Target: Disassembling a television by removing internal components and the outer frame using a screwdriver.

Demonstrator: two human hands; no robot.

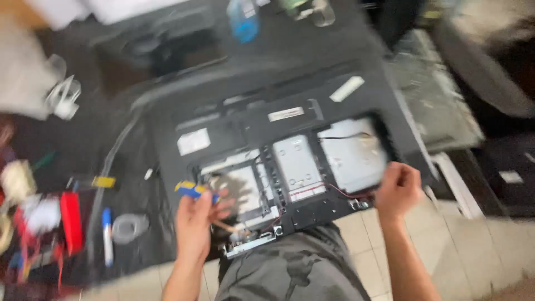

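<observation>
An upturned black laptop [234,120] lies on a dark table with its bottom cover off, showing silver metal plates [298,161] and thin red wires inside. My left hand [196,220] is over its near left corner and grips a screwdriver with a blue and yellow handle [192,189]. My right hand [397,189] clasps the laptop's near right corner, beside a silver drive bay [351,153]. The frame is blurred by motion.
Left of the laptop lie a red tool [71,220], a white and blue pen [107,234], a roll of clear tape [129,227] and a grey cable [108,167]. A blue bottle [243,19] stands at the back. Tiled floor [468,245] shows at the right.
</observation>
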